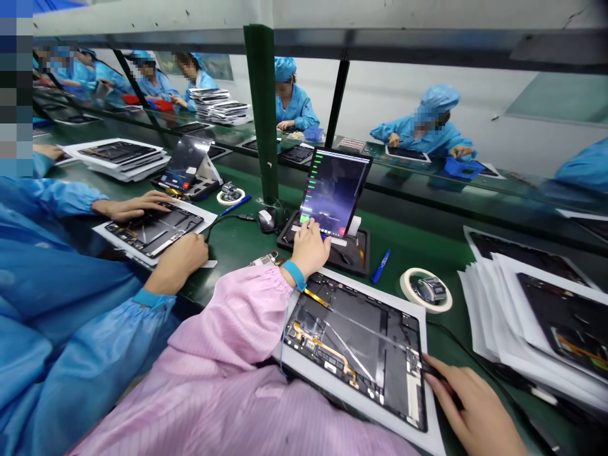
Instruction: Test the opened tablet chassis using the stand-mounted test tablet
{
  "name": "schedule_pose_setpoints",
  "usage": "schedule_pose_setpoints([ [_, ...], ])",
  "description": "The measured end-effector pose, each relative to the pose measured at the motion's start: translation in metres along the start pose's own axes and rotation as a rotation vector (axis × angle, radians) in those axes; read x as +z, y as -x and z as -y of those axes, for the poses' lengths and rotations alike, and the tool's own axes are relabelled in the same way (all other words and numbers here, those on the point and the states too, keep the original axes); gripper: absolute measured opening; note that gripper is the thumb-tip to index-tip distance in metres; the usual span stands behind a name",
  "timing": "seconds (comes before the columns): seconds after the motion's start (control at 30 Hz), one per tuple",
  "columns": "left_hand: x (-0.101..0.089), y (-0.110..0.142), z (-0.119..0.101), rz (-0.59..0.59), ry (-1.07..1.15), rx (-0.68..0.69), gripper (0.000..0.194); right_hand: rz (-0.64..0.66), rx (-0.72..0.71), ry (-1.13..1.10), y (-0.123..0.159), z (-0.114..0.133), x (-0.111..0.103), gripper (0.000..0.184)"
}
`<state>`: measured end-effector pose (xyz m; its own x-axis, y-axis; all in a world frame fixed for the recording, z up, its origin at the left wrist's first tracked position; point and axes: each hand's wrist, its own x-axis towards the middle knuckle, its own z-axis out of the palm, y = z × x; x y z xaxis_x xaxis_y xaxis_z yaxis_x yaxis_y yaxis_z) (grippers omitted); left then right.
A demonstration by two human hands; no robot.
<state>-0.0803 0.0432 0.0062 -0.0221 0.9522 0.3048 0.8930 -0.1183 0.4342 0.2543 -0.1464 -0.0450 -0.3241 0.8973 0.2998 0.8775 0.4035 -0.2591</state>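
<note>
My left hand, with a blue wrist strap, reaches to the lower left of a lit screen propped upright in a black tray. Its fingers are stretched out, the tips at the glass. In front of me lies an opened tablet housing on white paper, its ribbon cables and small boards exposed. My right hand is at the housing's right edge, fingers closed around a black plug that meets this edge. The palm hides part of the plug.
A tape roll, a blue pen and a mouse lie around the housing. Stacked housings with paper stand at right. On my left, a co-worker's hands rest on another housing. A green post rises behind.
</note>
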Motion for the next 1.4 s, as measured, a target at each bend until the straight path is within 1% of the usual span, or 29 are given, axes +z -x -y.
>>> schedule_pose_setpoints([
  [0.2, 0.000, -0.014, 0.006, -0.090, 0.039, 0.037, 0.048, 0.001, -0.007, -0.005, -0.001, 0.000, -0.001, 0.037],
  [0.4, 0.001, -0.036, 0.008, -0.152, -0.003, 0.064, 0.052, -0.015, -0.031, -0.004, -0.004, 0.003, -0.004, 0.035],
  [0.57, 0.002, -0.042, 0.007, -0.159, -0.040, 0.094, 0.054, -0.020, -0.039, -0.004, -0.003, 0.002, -0.005, 0.031],
  [0.77, 0.000, -0.031, 0.007, -0.173, -0.036, 0.118, 0.054, -0.017, -0.042, -0.004, -0.005, 0.004, -0.006, 0.032],
  [0.97, -0.001, -0.017, 0.001, -0.134, -0.032, 0.123, 0.053, -0.026, -0.047, -0.002, -0.005, 0.005, -0.007, 0.031],
  [1.17, 0.002, -0.013, -0.009, -0.099, -0.014, 0.227, 0.052, -0.028, -0.041, -0.001, -0.005, 0.007, -0.009, 0.031],
  [1.23, 0.003, -0.012, -0.011, -0.077, -0.018, 0.243, 0.052, -0.034, -0.047, 0.004, -0.005, 0.008, -0.009, 0.031],
  [1.33, 0.000, 0.000, -0.023, -0.014, -0.031, 0.274, 0.052, -0.036, -0.051, 0.017, -0.004, 0.009, -0.009, 0.030],
  [1.4, -0.004, 0.017, -0.038, 0.044, -0.025, 0.347, 0.052, -0.042, -0.055, 0.024, -0.003, 0.009, -0.008, 0.030],
])
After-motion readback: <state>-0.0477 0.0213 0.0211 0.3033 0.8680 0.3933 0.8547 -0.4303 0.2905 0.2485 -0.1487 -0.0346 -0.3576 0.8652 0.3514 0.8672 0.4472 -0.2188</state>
